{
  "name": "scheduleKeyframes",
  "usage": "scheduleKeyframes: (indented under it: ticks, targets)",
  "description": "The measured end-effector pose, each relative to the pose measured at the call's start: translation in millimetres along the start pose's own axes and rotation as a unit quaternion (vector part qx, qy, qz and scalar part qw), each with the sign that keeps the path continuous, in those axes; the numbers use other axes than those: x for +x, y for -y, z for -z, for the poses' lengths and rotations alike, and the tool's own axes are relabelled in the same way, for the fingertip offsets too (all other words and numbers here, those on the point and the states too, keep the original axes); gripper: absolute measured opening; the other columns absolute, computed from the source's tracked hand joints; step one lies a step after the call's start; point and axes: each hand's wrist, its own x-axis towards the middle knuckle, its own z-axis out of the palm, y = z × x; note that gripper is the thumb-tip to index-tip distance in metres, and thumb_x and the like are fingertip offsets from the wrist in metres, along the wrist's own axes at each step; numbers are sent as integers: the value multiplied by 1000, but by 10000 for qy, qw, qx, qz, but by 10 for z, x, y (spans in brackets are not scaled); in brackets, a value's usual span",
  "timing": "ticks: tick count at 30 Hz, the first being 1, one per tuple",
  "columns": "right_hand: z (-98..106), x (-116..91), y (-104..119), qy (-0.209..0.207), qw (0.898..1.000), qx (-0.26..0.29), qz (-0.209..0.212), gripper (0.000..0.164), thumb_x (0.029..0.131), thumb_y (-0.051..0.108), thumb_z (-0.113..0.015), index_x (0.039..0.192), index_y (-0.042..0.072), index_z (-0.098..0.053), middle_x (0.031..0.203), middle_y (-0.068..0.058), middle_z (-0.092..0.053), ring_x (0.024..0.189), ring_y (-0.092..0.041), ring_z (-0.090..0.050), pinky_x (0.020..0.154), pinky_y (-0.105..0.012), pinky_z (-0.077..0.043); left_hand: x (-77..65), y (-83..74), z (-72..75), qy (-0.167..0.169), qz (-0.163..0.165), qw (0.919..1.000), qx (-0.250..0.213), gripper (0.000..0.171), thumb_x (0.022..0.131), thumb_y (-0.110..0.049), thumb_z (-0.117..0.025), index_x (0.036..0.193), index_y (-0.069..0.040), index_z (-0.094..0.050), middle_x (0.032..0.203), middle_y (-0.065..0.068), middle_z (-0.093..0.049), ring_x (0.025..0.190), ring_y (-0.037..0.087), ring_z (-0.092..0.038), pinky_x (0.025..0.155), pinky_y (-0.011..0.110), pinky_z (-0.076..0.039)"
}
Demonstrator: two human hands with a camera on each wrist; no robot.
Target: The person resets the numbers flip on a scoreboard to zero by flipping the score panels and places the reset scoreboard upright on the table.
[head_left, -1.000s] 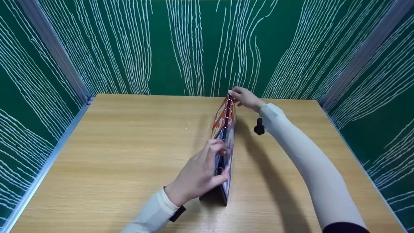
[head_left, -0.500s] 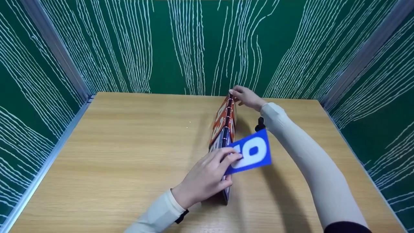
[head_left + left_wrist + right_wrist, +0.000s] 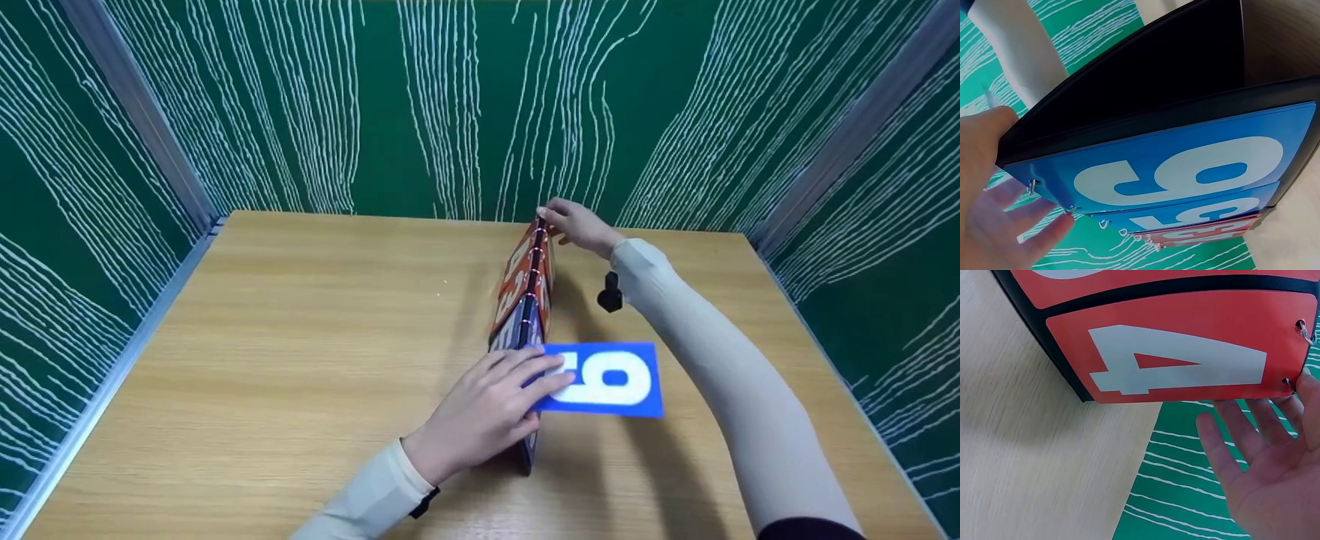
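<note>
Scoreboard (image 3: 528,307) is standing tent-style on the table (image 3: 337,315), a bit right of the middle, black spine (image 3: 535,262) pointing away from the person. Left hand (image 3: 480,420) is on the near half, fingers mostly straight and slightly apart, not clenched, lying on a blue card (image 3: 600,379) w/ a white digit (6 or 9, it's sideways so idk). That card sticks out to the right over the table. Left wrist cam shows another blue card (image 3: 1185,174) w/ the same kinda digit flat vs the left face, plus metal rings (image 3: 1071,210) along the spine, fingertips right by them. Right hand (image 3: 585,227) has the far end pinched btwn thumb & index AFAICT, other fingers loose and spread. Red card (image 3: 1185,371) w/ a white 4 is next to it, right face. Green walls (image 3: 375,112) w/ wavy white lines behind, pale sleeves (image 3: 720,382) on both arms.
</note>
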Motion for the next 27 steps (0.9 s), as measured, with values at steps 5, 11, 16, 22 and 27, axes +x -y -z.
scheduleKeyframes:
  ticks: [5,11,16,22,27]
  targets:
    - [30,105,-124,-81,10000,17,39,45,110,36,-37,138,2,-47,135,-20,-53,132,-37,-50,115,-58,-37,0,4,-21,-140,-237,9995,163,40,95,-27,-67,135,-24,-64,142,-4,-64,133,15,-59,113,40,-48]
    - [39,238,-292,-172,9995,-252,86,50,109,44,-37,139,5,-48,137,-18,-54,131,-34,-53,113,-56,-41,-11,5,-78,-470,-678,9915,1008,21,89,-26,-70,108,-22,-74,114,-8,-75,115,13,-67,100,32,-51]
    - [37,257,-315,-189,9995,-227,105,51,109,45,-38,139,6,-48,138,-18,-55,131,-34,-53,113,-56,-41,-30,-7,-105,-494,-1122,9763,1782,15,85,-31,-69,97,-22,-73,103,-11,-75,104,11,-65,95,33,-50]
    - [15,182,-213,-116,9998,-151,79,46,110,41,-37,137,7,-49,139,-19,-53,133,-36,-51,113,-55,-40,-67,10,-144,-471,-1303,9720,1899,14,86,-33,-65,93,-22,-72,99,-11,-74,101,12,-65,102,40,-49]
    - [-9,48,-48,-19,10000,-49,-7,42,111,35,-36,137,4,-49,139,-22,-53,133,-38,-50,114,-56,-39,-99,37,-170,-378,-1380,9698,1976,22,89,-42,-60,94,-22,-70,102,-7,-71,103,14,-64,105,40,-49]
